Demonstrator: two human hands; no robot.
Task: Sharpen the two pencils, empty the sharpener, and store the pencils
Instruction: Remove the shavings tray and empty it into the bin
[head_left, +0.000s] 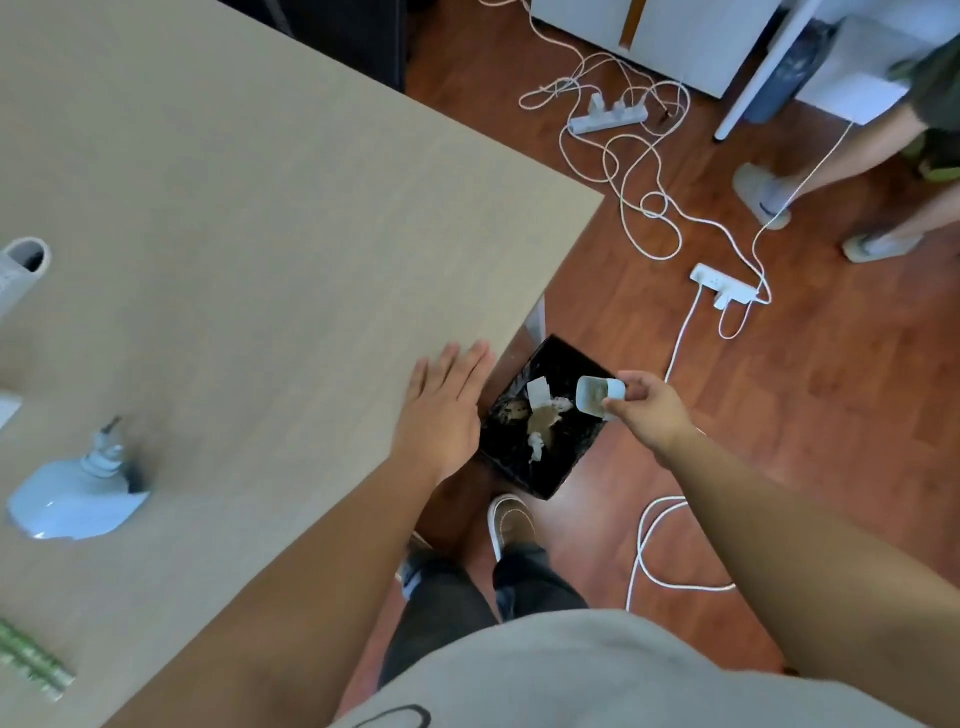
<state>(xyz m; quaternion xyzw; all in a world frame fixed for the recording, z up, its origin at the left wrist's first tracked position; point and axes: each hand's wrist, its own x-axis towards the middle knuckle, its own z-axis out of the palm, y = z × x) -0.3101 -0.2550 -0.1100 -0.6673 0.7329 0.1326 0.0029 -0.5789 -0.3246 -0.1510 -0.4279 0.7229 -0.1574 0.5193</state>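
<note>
My right hand (647, 410) grips the sharpener's small shavings drawer (597, 395), tilted over a black waste bin (571, 457) on the floor beside the table. Shavings and paper scraps lie inside the bin. My left hand (447, 400) rests flat and empty on the table's right edge, fingers spread. The pale blue sharpener body (78, 493) stands on the table at the left, a crank at its top. Green pencils (31, 662) lie at the lower left edge of the table. A white holder (23, 265) lies at the far left.
The beige table (260, 208) fills the left half. On the wooden floor lie white cables and two power strips (608, 114) (724, 283). Another person's legs and slippers (763, 195) are at the upper right. My own shoe (511, 522) is just below the bin.
</note>
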